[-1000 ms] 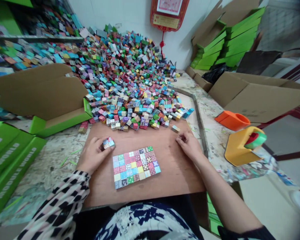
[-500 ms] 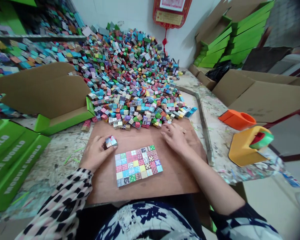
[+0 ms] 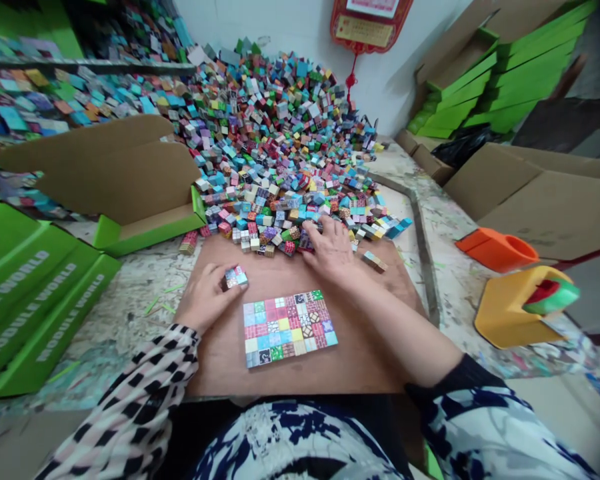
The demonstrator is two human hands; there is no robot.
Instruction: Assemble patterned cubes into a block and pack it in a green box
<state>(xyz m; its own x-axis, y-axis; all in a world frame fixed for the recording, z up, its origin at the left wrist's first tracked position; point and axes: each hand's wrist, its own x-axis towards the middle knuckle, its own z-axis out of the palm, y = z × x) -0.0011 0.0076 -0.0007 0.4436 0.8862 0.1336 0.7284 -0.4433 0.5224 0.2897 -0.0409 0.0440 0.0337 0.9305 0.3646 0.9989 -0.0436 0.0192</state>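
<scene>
- Left hand [image 3: 207, 303] — fingers curled round a small cluster [image 3: 235, 277] of cubes, resting on the board [image 3: 215, 363] just left of the grid [image 3: 289, 327].
- Right hand [image 3: 330, 250] — palm down, fingers spread flat at the near edge of the heap [image 3: 280, 133], touching cubes; nothing clasped that shows.
- Grid lies flat mid-board: a filled rectangle, no gaps visible.
- Judgement: one sheet looks about laid; the heap is huge, barely dented.

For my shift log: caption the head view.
Left hand grips small cubes beside a cube grid; right hand touches the cube pile's near edge.
</scene>
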